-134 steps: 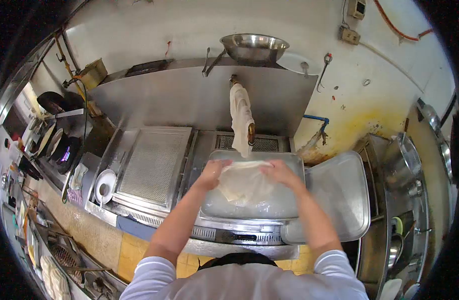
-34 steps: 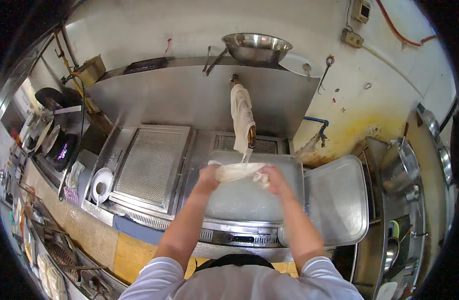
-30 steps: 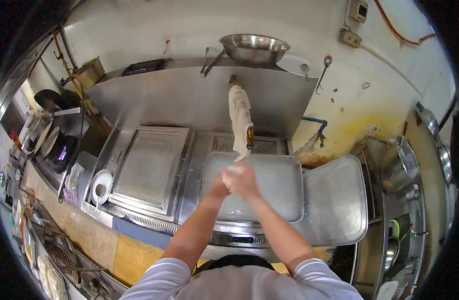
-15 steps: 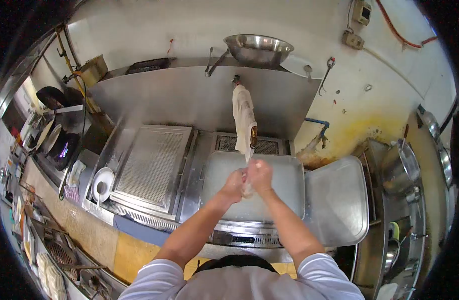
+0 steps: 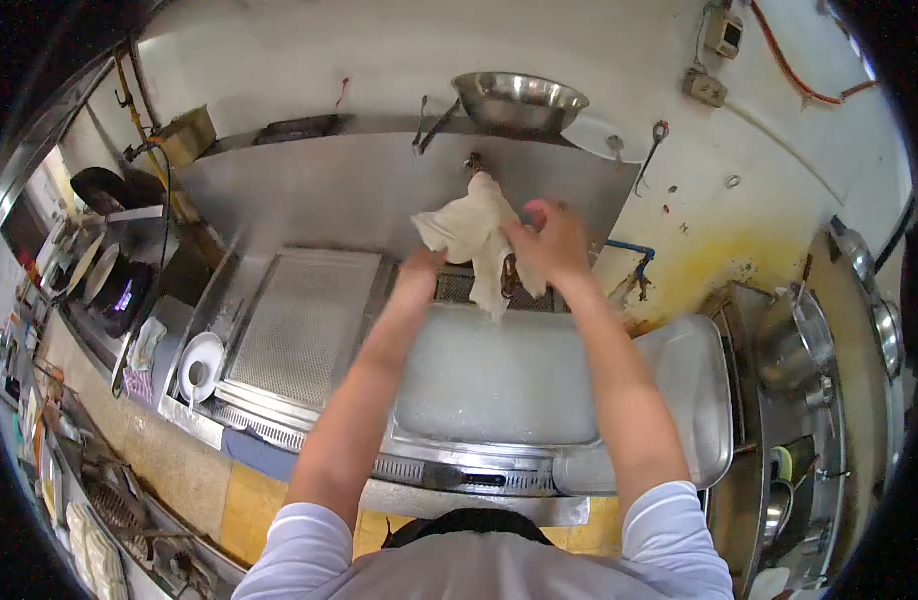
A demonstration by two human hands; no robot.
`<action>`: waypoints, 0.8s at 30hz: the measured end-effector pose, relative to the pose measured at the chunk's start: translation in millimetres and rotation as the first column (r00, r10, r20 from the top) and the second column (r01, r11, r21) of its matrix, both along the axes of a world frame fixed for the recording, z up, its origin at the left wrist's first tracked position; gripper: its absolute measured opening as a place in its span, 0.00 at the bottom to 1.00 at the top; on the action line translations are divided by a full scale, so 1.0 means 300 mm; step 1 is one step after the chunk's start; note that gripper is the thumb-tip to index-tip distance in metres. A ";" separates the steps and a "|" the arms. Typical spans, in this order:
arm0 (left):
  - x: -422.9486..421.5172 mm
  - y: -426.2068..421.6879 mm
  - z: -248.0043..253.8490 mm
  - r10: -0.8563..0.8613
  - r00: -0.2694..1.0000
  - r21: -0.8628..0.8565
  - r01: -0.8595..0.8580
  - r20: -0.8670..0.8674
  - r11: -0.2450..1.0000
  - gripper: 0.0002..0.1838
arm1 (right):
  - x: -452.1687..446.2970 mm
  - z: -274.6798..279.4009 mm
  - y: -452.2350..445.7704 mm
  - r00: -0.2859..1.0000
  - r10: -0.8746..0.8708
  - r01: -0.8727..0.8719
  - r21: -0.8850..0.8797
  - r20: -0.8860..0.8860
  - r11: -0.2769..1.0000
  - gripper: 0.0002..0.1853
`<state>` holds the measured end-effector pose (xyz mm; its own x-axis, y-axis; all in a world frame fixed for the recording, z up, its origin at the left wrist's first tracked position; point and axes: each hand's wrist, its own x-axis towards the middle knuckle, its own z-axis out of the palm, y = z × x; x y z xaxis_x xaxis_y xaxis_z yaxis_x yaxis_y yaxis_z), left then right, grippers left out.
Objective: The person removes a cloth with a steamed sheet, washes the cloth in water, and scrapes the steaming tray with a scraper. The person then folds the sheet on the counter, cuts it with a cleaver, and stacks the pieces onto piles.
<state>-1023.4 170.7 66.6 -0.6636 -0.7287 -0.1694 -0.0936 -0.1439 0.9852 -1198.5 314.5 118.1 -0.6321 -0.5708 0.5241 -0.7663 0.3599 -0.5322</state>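
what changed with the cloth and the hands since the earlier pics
The bunched cloth moved up and away from the person, from over the water-filled tray to the faucet, where it is spread out. Both hands followed: left hand, right hand. Whether either still grips it is unclear. The tray and steel bowl stayed put.

This is a working kitchen, seemingly a commercial one, fitted with a long steel counter and a tall steel splashback (image 5: pixel 309 190). Left of the left hand (image 5: pixel 420 268) lie a perforated metal panel (image 5: pixel 301 325) and, farther off, dark pans (image 5: pixel 103 277) at a stove with a violet-blue glow (image 5: pixel 127 300). Beyond the right hand (image 5: pixel 557 243) a big steel bowl (image 5: pixel 520 112) sits on a ledge, and well to its right stands a large metal pot (image 5: pixel 791 345).
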 end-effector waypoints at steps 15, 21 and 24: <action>0.438 0.377 -0.656 0.081 0.965 -0.256 -0.016 0.248 0.967 0.14 | -0.422 -0.154 0.071 0.906 -0.232 0.289 0.116 -0.353 0.950 0.07; 0.488 0.461 -0.678 0.026 0.980 -0.487 0.074 0.197 0.870 0.12 | -0.466 -0.134 0.035 0.944 -0.198 0.242 0.146 -0.265 0.959 0.23; 0.532 0.487 -0.636 0.000 0.988 -0.580 0.091 0.155 0.810 0.11 | -0.263 -0.229 0.116 0.946 -0.206 0.216 0.013 -0.251 0.976 0.28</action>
<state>-863.9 316.9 -124.0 -0.7005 -0.6895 0.1843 -0.2288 0.4615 0.8571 -1277.5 349.2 49.5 -0.5938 -0.4622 0.6586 -0.7762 0.5446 -0.3177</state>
